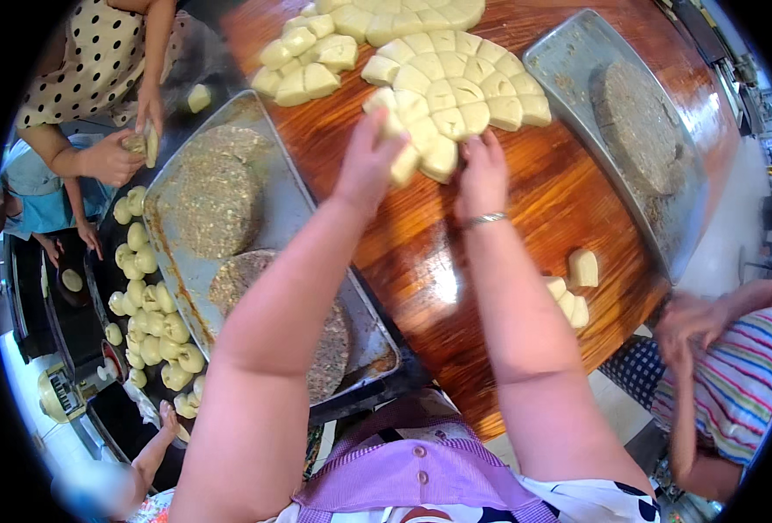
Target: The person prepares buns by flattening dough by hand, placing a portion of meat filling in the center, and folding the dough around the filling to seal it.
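Observation:
A round slab of pale yellow dough (460,78), cut into many small pieces, lies on the wooden table in front of me. My left hand (370,166) grips the pieces along its near left edge, fingers on their outer side. At the near right edge, my right hand (484,174) has its curled fingers pressed against the dough, and a bracelet circles that wrist. A smaller cluster of cut dough (306,61) sits beyond my left hand. Behind the slab is another cut dough round (395,16), partly out of view. Loose dough pieces (571,301) rest beside my right forearm.
Left, a metal tray (281,187) holds large speckled filling rounds (220,192); my left arm partly covers it. Another tray (569,52) with a filling mass (637,126) is at right. Filled dough balls (155,322) line the far left. Co-workers stand on both sides, one shaping dough.

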Demonstrator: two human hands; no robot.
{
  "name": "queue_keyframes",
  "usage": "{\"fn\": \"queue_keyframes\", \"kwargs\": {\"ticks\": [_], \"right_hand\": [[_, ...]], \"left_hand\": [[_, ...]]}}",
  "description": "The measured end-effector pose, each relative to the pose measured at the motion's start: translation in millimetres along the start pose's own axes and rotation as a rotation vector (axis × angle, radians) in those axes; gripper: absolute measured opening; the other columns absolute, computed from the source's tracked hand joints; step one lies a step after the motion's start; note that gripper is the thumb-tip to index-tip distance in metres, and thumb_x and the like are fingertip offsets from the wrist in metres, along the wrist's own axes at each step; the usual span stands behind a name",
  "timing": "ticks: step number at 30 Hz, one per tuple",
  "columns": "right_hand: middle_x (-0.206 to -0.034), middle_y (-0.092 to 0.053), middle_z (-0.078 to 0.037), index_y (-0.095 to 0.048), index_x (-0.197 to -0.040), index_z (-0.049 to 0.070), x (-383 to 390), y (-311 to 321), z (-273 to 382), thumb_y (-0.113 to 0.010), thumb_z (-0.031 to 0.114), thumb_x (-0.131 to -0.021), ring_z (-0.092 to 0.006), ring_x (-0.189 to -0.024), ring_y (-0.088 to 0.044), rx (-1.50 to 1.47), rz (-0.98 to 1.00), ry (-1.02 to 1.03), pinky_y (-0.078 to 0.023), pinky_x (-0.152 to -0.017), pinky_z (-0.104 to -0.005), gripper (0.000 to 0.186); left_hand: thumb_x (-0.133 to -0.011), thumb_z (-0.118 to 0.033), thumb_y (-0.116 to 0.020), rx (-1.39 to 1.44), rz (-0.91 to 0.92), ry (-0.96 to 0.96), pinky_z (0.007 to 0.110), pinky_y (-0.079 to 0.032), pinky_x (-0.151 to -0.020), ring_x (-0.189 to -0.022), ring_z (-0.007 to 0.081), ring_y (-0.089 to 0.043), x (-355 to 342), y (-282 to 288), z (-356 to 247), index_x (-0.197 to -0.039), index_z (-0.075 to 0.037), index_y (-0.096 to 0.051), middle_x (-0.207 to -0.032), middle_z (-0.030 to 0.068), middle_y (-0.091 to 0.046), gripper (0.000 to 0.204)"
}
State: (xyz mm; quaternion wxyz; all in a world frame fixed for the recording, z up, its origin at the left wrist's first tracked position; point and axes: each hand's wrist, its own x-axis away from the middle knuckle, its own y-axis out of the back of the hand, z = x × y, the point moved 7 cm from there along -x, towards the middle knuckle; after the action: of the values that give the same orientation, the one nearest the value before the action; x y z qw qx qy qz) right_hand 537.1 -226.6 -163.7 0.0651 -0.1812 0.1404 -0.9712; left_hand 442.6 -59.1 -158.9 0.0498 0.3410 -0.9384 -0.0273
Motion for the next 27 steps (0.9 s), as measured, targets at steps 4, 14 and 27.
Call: {"fn": "queue_keyframes", "kwargs": {"ticks": [4,14,27], "right_hand": [[-0.134,-0.054,-0.022,-0.044,-0.137,-0.008,-9.0,36.8,8.3,-0.052,0.016,-0.098,-0.0248,-0.120,-0.054,0.302,-0.076,0.152,-0.042,-0.103,-0.0338,0.047],[-0.125,-0.062,-0.021,-0.053,-0.132,-0.007,6.1,16.6,2.8,-0.059,0.014,-0.091,-0.0240,-0.114,-0.060,0.463,0.055,0.175,-0.045,-0.100,-0.0317,0.047],[-0.135,-0.050,-0.026,-0.032,-0.142,-0.009,30.4,37.9,32.0,-0.081,0.025,-0.079,-0.0313,-0.118,-0.056,0.662,0.075,0.169,-0.047,-0.098,-0.0390,0.086]], "left_hand": [[-0.096,-0.016,-0.057,0.092,0.110,0.160,0.033,-0.043,-0.101,-0.117,0.0227,-0.054,19.2,30.1,-0.2,-0.135,0.001,-0.052,-0.134,0.0145,-0.054,0.042],[-0.082,-0.013,-0.074,-0.278,0.072,-0.167,0.035,-0.040,-0.107,-0.123,0.0277,-0.053,30.3,-35.4,-27.6,-0.136,-0.001,-0.051,-0.132,0.0189,-0.056,0.060],[-0.087,-0.009,-0.065,-0.188,0.283,0.011,0.041,-0.037,-0.110,-0.131,0.0357,-0.043,237.8,-62.6,-31.3,-0.129,-0.003,-0.049,-0.140,0.0177,-0.042,0.044]]}}
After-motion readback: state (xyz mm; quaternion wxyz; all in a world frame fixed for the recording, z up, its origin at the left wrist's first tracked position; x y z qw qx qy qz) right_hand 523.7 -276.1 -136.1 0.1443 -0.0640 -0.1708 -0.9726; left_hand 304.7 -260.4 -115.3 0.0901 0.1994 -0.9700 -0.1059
